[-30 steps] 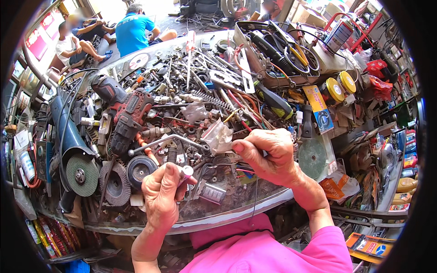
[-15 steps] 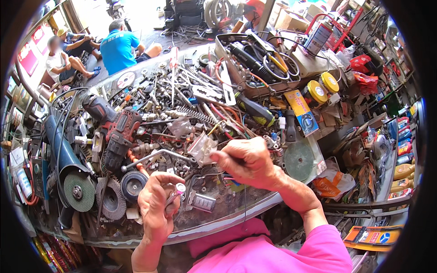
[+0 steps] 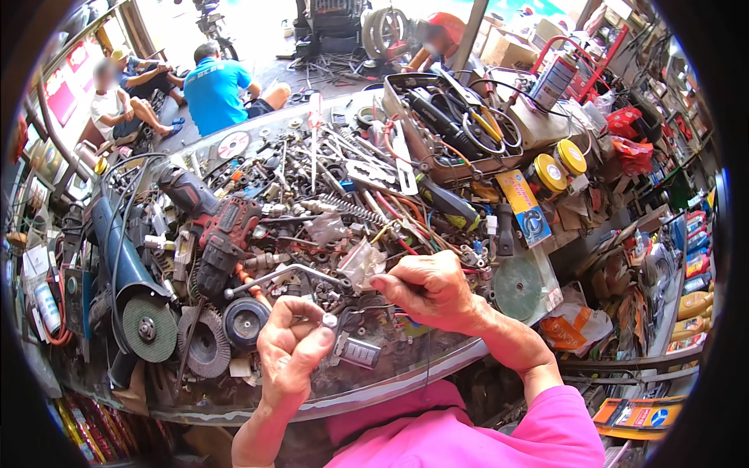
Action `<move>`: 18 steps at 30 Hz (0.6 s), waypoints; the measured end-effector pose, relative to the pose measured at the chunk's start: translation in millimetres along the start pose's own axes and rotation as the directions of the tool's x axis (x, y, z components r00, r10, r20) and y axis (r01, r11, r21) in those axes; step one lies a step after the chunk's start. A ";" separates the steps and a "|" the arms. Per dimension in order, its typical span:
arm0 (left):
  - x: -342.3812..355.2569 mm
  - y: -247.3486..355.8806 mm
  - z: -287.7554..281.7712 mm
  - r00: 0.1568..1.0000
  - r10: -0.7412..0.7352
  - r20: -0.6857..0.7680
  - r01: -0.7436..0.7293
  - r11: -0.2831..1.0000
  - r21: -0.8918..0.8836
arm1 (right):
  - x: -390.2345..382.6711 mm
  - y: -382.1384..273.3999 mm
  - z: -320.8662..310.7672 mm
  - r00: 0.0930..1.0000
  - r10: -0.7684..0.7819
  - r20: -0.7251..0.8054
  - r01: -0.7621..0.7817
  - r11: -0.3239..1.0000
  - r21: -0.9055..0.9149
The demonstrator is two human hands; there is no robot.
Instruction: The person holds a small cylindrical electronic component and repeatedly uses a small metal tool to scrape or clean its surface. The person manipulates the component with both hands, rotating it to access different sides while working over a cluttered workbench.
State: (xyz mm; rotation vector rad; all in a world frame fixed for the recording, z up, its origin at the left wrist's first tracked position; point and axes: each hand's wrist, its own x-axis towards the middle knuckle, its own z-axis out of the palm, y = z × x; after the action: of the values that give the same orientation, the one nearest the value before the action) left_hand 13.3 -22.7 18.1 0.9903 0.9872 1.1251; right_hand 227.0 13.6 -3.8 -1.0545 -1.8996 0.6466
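Observation:
Over the table's near edge, my left hand (image 3: 285,355) pinches a small round silver metal piece (image 3: 330,320) between thumb and fingers, its bright end facing up. Much of that piece is covered by the fingers. To the right, my right hand (image 3: 437,290) is closed, thumb against curled fingers, beside a clear plastic bag (image 3: 363,264). Whatever it holds, if anything, is hidden. Below the hands lies a ribbed silver metal block (image 3: 360,352). A bent metal rod wrench (image 3: 285,273) rests just beyond my left hand.
A cordless drill (image 3: 222,234), an angle grinder (image 3: 129,265) and a flap disc (image 3: 204,340) crowd the left side. Loose hardware and springs heap the middle. An open toolbox (image 3: 437,117), yellow-lidded jars (image 3: 551,173) and a green disc (image 3: 516,288) stand right. Several people sit beyond the table.
The whole view has shifted slightly. My left hand's thumb has come up over the metal piece, covering the pinkish side seen before. My right hand remains closed in nearly the same place.

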 end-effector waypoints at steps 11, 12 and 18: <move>1.5 -14.0 -5.3 0.970 -0.199 0.137 0.202 0.979 -0.009 | 0.5 -13.9 -6.3 0.930 0.003 0.367 -0.150 0.915 0.374; 0.9 -16.1 -4.3 0.974 -0.174 0.142 0.176 0.984 0.004 | -0.5 -9.1 -9.4 0.924 0.034 0.380 -0.204 0.885 0.417; 4.0 -18.1 -6.0 0.989 -0.078 0.125 0.087 0.994 -0.064 | -1.5 -13.2 -6.5 0.890 0.293 0.349 -0.449 0.691 0.566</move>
State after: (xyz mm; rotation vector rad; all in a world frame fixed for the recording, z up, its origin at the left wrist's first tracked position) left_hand 12.4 -20.8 -1.3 0.9428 0.8770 1.0112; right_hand 227.5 5.8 8.8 -0.9323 -1.4485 1.5927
